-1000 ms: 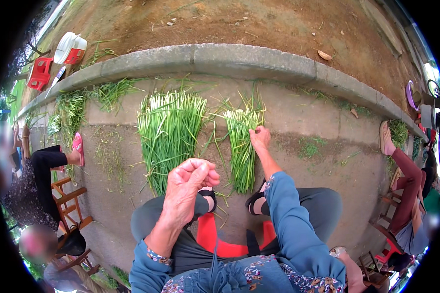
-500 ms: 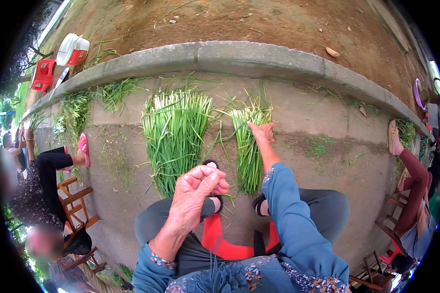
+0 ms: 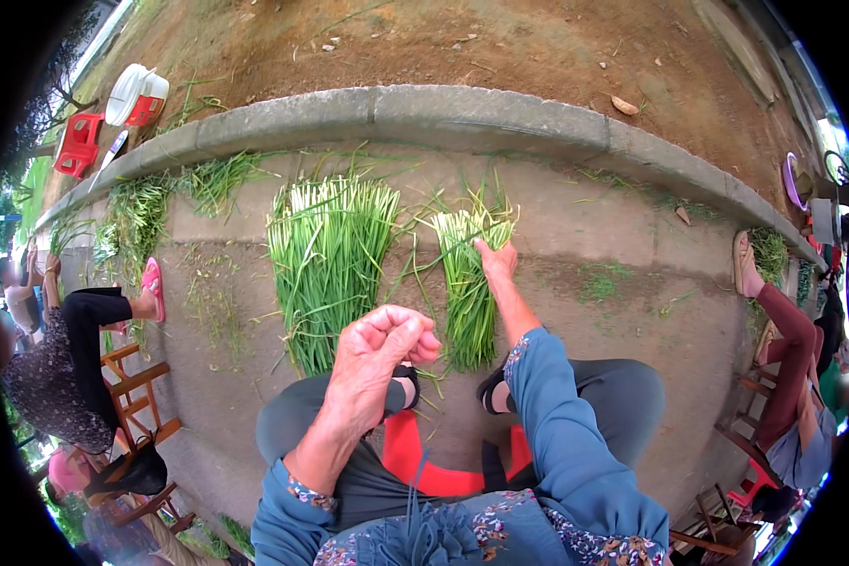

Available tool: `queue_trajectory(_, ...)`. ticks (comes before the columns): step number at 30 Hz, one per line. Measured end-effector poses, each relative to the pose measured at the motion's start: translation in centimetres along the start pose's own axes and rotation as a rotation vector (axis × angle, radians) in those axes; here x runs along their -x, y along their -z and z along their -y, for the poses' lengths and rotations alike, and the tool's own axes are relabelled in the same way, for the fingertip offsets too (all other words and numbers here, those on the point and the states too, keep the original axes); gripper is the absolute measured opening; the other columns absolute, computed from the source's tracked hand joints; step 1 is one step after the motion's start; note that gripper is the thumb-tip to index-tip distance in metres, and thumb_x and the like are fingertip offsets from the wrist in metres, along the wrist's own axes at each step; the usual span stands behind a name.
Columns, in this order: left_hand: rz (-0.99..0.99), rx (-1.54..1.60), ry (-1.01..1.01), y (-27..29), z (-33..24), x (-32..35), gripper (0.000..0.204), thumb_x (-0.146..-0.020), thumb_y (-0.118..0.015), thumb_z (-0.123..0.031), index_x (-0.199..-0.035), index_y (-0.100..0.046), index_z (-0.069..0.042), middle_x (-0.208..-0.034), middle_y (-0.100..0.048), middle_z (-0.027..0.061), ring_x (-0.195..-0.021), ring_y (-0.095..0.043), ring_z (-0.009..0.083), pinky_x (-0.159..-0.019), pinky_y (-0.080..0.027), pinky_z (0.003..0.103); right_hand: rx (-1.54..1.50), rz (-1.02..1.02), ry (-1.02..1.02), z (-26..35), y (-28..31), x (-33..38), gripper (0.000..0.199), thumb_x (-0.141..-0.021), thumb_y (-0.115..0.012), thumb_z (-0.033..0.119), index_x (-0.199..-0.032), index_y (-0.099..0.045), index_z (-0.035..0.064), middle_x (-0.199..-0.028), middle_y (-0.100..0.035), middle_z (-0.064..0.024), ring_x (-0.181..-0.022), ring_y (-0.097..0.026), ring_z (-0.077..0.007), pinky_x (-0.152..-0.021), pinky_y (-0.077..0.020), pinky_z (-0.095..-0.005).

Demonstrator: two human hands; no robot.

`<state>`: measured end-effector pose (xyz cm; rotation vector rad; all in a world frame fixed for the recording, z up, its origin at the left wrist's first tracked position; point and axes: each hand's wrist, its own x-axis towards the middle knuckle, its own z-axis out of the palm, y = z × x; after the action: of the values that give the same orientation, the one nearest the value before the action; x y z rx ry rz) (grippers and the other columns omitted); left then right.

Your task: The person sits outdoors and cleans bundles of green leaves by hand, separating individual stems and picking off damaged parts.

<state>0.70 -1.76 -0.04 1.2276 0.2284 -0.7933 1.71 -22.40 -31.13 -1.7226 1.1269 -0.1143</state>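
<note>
Green stalks, small bundle (image 3: 467, 283): lying lengthwise on the concrete pavement (image 3: 623, 245), tips pointing toward the stone curb (image 3: 462, 108), just right of the larger bundle.
Larger bundle (image 3: 330, 264): lying flat and fanned out, apart from both hands.
Right hand (image 3: 495, 259): reaching out with the arm extended, fingers pressing down on the upper part of the small bundle; whether it is gripping stalks or only touching them cannot be told.
Left hand (image 3: 382, 344): hovering raised above the knees, fingers curling into a loose fist; whether anything thin is being pinched inside cannot be told.
Seat: red stool (image 3: 415, 453) showing between the legs.
Surroundings: another person's foot in a pink sandal (image 3: 151, 288) resting at the left; loose greens (image 3: 141, 212) lying scattered along the curb.
Handling note: stalks are likely tidying best when pressed evenly and kept parallel, with ends squared.
</note>
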Motion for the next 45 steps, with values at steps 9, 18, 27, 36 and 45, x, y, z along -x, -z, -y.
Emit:
queue_trajectory(9,0.004,0.007,-0.067,0.0,0.3,0.0,0.023,-0.086,-0.057,-0.025,-0.090,-0.058,-0.002,-0.077,-0.061,0.0046,-0.067,-0.058,0.0104,-0.065,-0.047,0.023,-0.172,0.090,-0.107,1.3,2.3,2.1,0.028,-0.066,-0.071,0.025,-0.083,-0.062,0.0040,-0.060,-0.058,-0.0027,-0.052,-0.053,-0.0119,-0.052,-0.0437,-0.0299)
queue_trajectory(18,-0.019,0.052,-0.184,-0.4,0.3,0.4,0.022,-0.086,-0.057,-0.025,-0.089,-0.058,-0.003,-0.076,-0.061,0.0042,-0.065,-0.058,0.0108,-0.063,-0.047,0.023,-0.173,0.248,-0.034,8.4,7.5,5.7,0.027,-0.075,-0.068,0.028,-0.067,-0.057,0.0051,-0.054,-0.053,-0.0017,-0.046,-0.047,-0.0110,-0.044,-0.0370,-0.0272)
queue_trajectory(27,-0.067,0.159,-0.275,-0.7,1.4,1.2,0.025,-0.084,-0.059,-0.030,-0.084,-0.058,-0.005,-0.072,-0.062,0.0044,-0.059,-0.059,0.0108,-0.056,-0.048,0.021,-0.413,0.543,0.149,18.6,13.4,9.9,0.031,-0.075,-0.070,0.030,-0.064,-0.051,0.0085,-0.050,-0.050,-0.0017,-0.042,-0.046,-0.0115,-0.042,-0.0396,-0.0273)
queue_trajectory(36,-0.061,0.036,-0.286,-0.4,3.4,3.7,0.027,-0.082,-0.062,-0.033,-0.090,-0.058,-0.008,-0.078,-0.062,0.0012,-0.066,-0.056,0.0075,-0.060,-0.045,0.021,-0.599,0.677,0.263,23.8,17.4,19.3,0.023,-0.078,-0.067,0.027,-0.072,-0.052,0.0112,-0.050,-0.047,0.0006,-0.043,-0.047,-0.0108,-0.046,-0.0428,-0.0268)
queue_trajectory(45,-0.018,-0.023,-0.507,-3.3,5.0,7.6,0.043,-0.088,-0.049,-0.042,-0.106,-0.055,-0.003,-0.100,-0.058,0.0049,-0.096,-0.051,0.0148,-0.087,-0.035,0.029,-0.758,0.840,0.248,22.3,19.9,24.4,0.019,-0.081,-0.065,0.025,-0.075,-0.051,0.0128,-0.052,-0.046,0.0025,-0.045,-0.048,-0.0100,-0.048,-0.0442,-0.0269)
